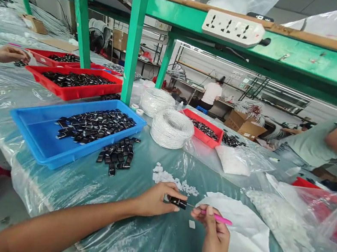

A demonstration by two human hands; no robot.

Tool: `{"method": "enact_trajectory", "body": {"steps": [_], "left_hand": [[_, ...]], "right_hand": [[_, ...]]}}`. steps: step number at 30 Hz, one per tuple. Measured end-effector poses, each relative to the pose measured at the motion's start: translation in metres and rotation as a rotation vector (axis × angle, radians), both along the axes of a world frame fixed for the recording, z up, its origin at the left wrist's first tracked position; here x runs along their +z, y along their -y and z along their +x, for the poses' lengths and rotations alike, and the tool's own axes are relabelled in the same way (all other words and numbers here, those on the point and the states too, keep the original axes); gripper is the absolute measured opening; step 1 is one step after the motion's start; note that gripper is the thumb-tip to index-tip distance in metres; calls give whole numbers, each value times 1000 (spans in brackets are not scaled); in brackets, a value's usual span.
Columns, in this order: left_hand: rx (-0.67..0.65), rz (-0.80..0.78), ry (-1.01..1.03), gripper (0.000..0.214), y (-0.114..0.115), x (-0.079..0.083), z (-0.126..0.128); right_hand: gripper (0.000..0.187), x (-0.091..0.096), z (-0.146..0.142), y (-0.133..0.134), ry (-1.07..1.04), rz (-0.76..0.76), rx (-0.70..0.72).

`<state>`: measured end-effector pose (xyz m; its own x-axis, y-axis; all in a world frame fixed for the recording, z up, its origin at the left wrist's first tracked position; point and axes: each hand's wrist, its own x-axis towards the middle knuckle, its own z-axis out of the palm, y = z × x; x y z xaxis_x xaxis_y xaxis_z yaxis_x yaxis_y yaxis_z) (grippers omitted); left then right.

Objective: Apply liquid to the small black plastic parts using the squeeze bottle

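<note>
Slender tool (222,219): pink handle, silver-grey shaft. Rectangular casing (178,202) at its tip: black, matching the heaped casings (97,124). Near tray (36,133): plain blue; tray behind it (92,92): plain red. Cable coil (171,131): white. Paper sheet (244,230) and small scattered pieces (162,175): white. Surface (148,237): teal green. Overhead frame (134,33): brighter green. Power strip (220,27): white with dark slots (228,26).

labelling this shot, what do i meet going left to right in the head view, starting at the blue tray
Blue rectangular plastic tray, left hand, glossy black rectangular piece, right hand, clear plastic bag of white bits.
</note>
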<state>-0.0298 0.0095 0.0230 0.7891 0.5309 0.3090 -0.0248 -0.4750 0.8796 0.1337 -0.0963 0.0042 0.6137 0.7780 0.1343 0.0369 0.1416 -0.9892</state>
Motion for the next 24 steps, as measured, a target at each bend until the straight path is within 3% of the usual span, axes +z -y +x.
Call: {"method": "enact_trajectory", "body": {"steps": [5, 10, 19, 24], "left_hand": [[37, 23, 26, 36, 0, 1, -1], [88, 18, -4, 36, -3, -3, 2], [132, 156, -102, 37, -8, -1, 9], [131, 209, -188, 47, -20, -10, 10]], "right_hand": [[28, -2, 2, -1, -95, 55, 33], [26, 2, -1, -2, -37, 85, 59], [32, 21, 0, -8, 51, 152, -18], [28, 39, -5, 7, 118, 157, -90]]}}
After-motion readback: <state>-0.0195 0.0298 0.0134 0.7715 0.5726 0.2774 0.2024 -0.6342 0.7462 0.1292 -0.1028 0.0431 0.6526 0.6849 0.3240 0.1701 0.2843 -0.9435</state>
